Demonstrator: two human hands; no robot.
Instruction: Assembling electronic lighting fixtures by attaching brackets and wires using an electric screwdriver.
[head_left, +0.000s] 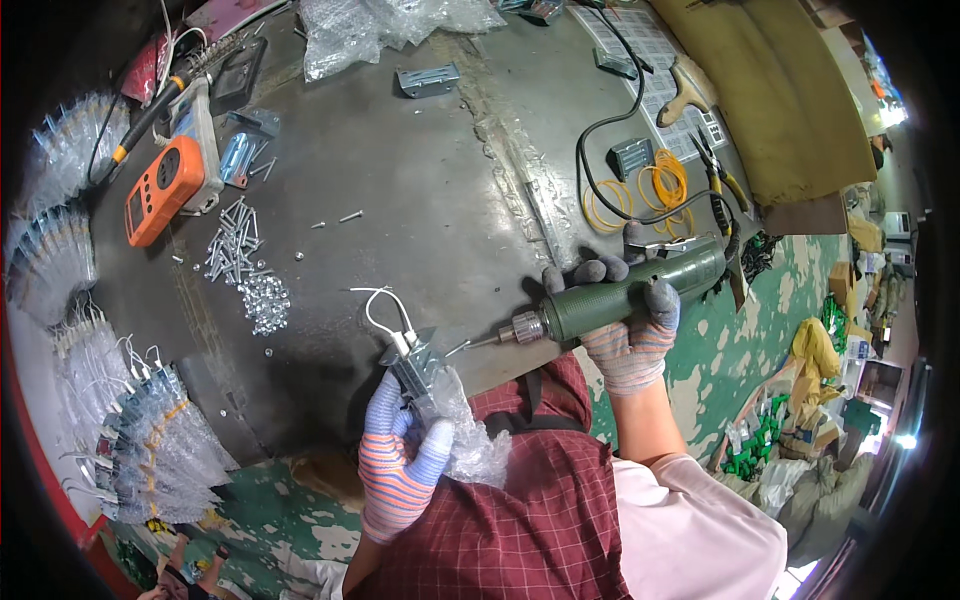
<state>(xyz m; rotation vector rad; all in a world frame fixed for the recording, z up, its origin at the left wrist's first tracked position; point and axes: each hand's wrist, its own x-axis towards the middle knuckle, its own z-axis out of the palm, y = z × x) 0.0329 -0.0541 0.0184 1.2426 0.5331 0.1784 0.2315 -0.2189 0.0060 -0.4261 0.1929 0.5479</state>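
My left hand [402, 470], in a striped knit glove, grips a small metal bracket assembly [412, 362] at the table's near edge. Two white wires [378, 308] stick out of its top, and crumpled bubble wrap [468, 440] covers its lower part. In my gloved right hand [632, 345] lies a green electric screwdriver [640, 297], held level with fingers wrapped round its body. Its bit [488, 341] points left toward a small screw [457, 349] at the bracket's side. Whether bit and screw touch, I cannot tell.
Left of centre lie loose screws [233, 242] and a heap of nuts [265, 303]. An orange meter [165, 190] lies beyond them. Bubble-wrapped bundles [160, 450] line the left edge. Pliers [722, 180], yellow wire [668, 180], a brush [686, 92] and a black cord [590, 130] occupy the right.
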